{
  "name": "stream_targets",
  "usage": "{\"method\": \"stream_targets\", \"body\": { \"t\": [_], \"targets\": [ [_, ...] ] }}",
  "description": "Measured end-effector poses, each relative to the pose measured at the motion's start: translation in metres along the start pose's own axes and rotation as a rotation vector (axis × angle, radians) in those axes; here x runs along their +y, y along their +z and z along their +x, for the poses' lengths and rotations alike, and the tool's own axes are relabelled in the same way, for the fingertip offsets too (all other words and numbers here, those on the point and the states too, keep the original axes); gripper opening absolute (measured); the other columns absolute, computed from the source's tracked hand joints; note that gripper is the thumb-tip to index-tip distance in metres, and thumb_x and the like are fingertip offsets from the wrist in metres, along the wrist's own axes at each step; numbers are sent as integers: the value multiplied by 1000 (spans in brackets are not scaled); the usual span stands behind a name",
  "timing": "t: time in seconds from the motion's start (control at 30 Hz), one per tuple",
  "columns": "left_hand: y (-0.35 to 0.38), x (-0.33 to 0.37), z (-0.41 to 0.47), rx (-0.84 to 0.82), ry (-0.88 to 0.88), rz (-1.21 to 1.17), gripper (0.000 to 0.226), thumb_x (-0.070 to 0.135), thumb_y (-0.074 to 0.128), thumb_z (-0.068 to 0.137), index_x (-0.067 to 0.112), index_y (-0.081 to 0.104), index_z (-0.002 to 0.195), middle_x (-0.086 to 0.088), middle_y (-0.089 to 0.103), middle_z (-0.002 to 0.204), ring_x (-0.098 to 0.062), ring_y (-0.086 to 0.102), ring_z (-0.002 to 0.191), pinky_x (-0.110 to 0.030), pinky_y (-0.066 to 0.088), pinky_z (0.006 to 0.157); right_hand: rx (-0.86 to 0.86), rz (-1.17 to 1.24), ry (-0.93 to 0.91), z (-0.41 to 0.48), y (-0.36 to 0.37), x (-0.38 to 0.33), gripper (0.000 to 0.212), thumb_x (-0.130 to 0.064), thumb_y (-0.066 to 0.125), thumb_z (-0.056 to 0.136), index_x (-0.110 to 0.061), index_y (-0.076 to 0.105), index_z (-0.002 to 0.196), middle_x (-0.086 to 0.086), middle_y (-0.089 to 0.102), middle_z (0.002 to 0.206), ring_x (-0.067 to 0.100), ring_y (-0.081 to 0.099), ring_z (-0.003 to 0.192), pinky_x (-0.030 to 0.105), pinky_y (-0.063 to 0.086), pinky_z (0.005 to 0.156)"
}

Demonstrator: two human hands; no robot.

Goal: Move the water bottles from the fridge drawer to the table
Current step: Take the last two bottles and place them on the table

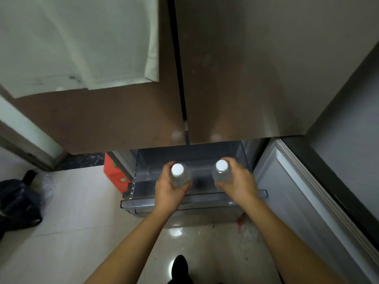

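Observation:
I stand over the pulled-out fridge drawer (143,202), a grey translucent bin below the brown fridge doors. My left hand (167,191) grips a clear water bottle with a white cap (177,170), held upright above the drawer. My right hand (239,182) grips a second clear bottle with a white cap (221,166), also upright. Both bottles hang over the drawer's inside, side by side and apart. The visible part of the drawer floor between my hands holds nothing.
The two brown fridge doors (246,78) above are closed. An open lower fridge door (297,201) stands at the right. An orange box (114,173) sits left of the drawer, and a black bag (18,203) lies on the tiled floor at far left. My shoe (180,265) is below.

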State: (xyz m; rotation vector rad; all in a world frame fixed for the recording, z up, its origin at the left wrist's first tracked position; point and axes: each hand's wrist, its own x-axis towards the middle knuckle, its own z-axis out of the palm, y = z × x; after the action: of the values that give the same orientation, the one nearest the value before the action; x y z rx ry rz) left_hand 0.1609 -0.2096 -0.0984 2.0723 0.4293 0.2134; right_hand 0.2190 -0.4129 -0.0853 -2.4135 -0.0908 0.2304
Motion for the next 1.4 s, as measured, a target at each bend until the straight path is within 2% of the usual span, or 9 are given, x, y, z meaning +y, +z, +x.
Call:
{"method": "stream_targets", "body": {
  "t": [0.13,0.37,0.5,0.57,0.67,0.87,0.97,1.1,1.4],
  "targets": [
    [-34,15,-32,179,16,-106,67,25,89,69,34,52,124,22,60,113,5,59,104,-14,46,88,-54,67,-297,-15,4,-41,76,-22,89,71,-27,51,136,-4,59,136,20,56,123,25,43,96],
    [-141,20,-119,490,112,-6,63,23,89,69,32,57,123,8,56,121,-9,57,112,-34,54,93,-237,226,-720,-68,43,-146,70,-12,87,70,-22,58,132,-3,56,138,19,54,124,32,47,101],
    [-215,-10,-184,652,69,64,67,20,90,66,37,57,122,15,56,121,-8,56,115,-40,53,92,-389,222,-901,-122,88,-206,70,-14,86,74,-26,55,136,-6,54,140,15,51,127,30,42,104],
    [-253,-29,-224,742,17,61,68,18,90,67,39,58,123,16,60,121,-10,58,115,-40,53,93,-442,206,-986,-156,116,-235,71,-15,86,74,-26,54,136,-9,55,139,10,49,126,22,37,102],
    [-311,-62,-293,845,-86,100,67,22,89,68,44,57,123,21,59,123,-6,55,115,-31,50,92,-550,218,-1119,-217,167,-279,69,-15,86,72,-25,56,133,-10,57,134,10,54,122,24,44,101],
    [-426,-143,-447,971,-278,176,69,26,90,67,42,56,125,19,58,121,-8,52,114,-29,47,90,-772,226,-1258,-383,279,-360,66,-21,85,74,-29,55,132,-19,56,125,-5,50,110,1,34,91],
    [-477,-180,-521,1034,-353,203,69,26,90,63,38,59,123,19,60,122,-10,55,113,-36,49,92,-893,246,-1301,-471,331,-396,60,-26,84,74,-37,56,125,-27,57,117,-5,54,105,11,45,87],
    [-533,-209,-601,1145,-422,195,69,19,91,61,41,58,117,16,62,119,-12,57,112,-45,51,94,-1044,210,-1356,-565,380,-440,54,-36,81,77,-42,54,124,-25,61,117,-5,57,105,13,45,83],
    [-640,-286,-707,1310,-539,241,69,15,92,61,29,59,121,13,60,117,-7,57,108,-19,46,86,-1173,200,-1514,-698,501,-528,56,-32,84,73,-34,57,123,-19,63,117,-1,58,105,16,47,87]
  ]
}}
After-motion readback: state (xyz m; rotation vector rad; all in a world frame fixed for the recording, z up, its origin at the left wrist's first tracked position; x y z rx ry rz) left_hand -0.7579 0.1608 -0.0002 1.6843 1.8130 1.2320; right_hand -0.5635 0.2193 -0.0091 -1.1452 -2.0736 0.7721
